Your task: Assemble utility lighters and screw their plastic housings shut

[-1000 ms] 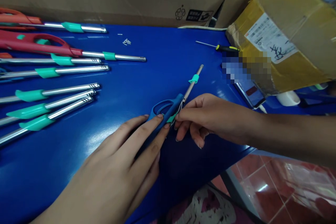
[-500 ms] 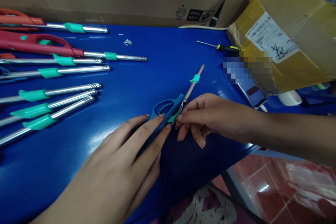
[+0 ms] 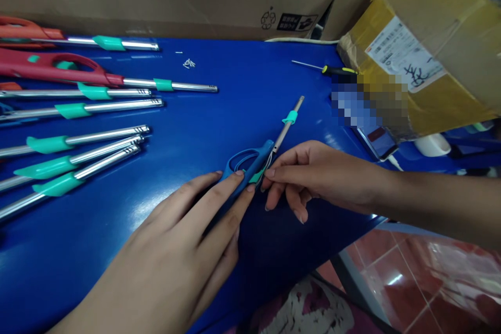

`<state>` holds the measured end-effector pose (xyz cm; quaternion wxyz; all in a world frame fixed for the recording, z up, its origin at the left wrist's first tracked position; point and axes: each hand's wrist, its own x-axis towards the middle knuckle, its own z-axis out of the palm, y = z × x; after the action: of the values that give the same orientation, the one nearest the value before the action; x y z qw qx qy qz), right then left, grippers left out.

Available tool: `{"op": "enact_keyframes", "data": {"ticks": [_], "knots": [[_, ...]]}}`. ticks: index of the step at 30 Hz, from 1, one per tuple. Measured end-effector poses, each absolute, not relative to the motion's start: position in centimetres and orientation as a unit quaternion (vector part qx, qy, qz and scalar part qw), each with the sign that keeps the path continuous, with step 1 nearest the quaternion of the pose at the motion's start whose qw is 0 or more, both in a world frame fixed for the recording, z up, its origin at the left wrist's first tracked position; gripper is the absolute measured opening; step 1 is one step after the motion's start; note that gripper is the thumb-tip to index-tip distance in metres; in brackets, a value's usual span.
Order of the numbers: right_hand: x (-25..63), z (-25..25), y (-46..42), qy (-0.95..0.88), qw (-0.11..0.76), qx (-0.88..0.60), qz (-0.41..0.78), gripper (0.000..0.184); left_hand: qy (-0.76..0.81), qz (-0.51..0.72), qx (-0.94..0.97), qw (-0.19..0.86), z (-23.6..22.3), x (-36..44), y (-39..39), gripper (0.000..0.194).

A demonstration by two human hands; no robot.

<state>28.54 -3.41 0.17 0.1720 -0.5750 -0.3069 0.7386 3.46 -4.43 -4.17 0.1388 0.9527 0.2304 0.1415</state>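
Observation:
A blue long-nosed gas lighter [image 3: 268,150] lies slanted in front of me, its metal tube pointing up and away. Around that tube sits a small green sleeve [image 3: 289,117]. My left hand [image 3: 176,240] is over the lighter's body, fingers wrapped along it and two fingertips near the green trigger [image 3: 257,176]. From the right, my right hand [image 3: 299,175] pinches thumb and forefinger at the body's edge, where thin wires run beside the trigger. Whether a wire is between those fingertips is hidden. The lower body is covered by my left hand.
Several lighters and metal tubes with green sleeves [image 3: 74,109] lie at the left. Tiny screws [image 3: 189,63] sit at the back. A screwdriver [image 3: 323,69], a phone [image 3: 376,141] and a taped carton [image 3: 454,57] stand or lie to the right. Behind is a cardboard wall [image 3: 156,0].
Almost nothing differs. The view has shifted very slightly, and both hands keep their places on the lighter.

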Motion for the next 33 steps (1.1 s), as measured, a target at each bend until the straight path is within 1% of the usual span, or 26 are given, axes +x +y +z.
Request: {"op": "enact_keyframes", "data": {"ticks": [5,18,26,33], "knots": [[28.44,0.13,-3.41,-0.306,0.168,-0.582,0.735,0.023,0.23,0.148,0.953,0.132,-4.25,3.45,-4.44,0.05],[28.43,-0.04,-3.62,-0.32,0.182,-0.578,0.729,0.022,0.227,0.145,0.955,0.124,-4.38,3.37,-4.32,0.052],[28.24,-0.13,-3.22,-0.329,0.167,-0.585,0.722,0.025,0.22,0.146,0.957,0.122,-4.38,3.39,-4.27,0.053],[28.54,-0.07,-3.2,-0.35,0.156,-0.572,0.725,0.024,0.22,0.153,0.956,0.12,-4.29,3.43,-4.21,0.054]]}}
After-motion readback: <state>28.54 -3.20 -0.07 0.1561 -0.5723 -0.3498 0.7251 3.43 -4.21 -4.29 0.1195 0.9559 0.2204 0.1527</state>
